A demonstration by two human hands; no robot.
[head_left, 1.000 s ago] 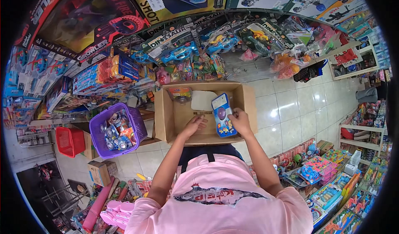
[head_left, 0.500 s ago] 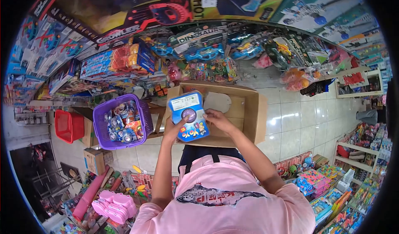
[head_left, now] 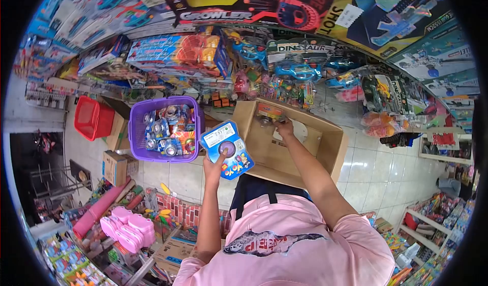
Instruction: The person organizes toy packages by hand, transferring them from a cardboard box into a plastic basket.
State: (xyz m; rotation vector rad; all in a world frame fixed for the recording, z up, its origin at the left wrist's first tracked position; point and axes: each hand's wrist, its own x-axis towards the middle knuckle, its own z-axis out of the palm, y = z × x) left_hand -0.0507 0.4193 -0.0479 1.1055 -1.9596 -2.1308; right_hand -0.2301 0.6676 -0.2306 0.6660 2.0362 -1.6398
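A blue yoyo package (head_left: pixel 235 162) with a purple round part is in my left hand (head_left: pixel 214 168), my thumb pressed on its front. It is held over the left edge of an open cardboard box (head_left: pixel 325 155). My right hand (head_left: pixel 285 128) reaches into that box, its fingers at a small orange and clear package (head_left: pixel 269 112) near the back left corner. A pale cut piece (head_left: pixel 298 131) lies in the box beside my right hand. Left of the box stands a purple basket (head_left: pixel 133 133) filled with several small packaged toys (head_left: pixel 165 128).
A red basket (head_left: pixel 95 118) and a small carton (head_left: pixel 115 167) are at the left. Shelves of packaged toys (head_left: pixel 300 72) run across the back. Pink containers (head_left: pixel 128 227) lie at the lower left, and a white rack (head_left: pixel 426 230) stands at the lower right.
My right hand has left the blue package and moved into the box, at the small orange package. My left hand still holds the blue package. The view has shifted.
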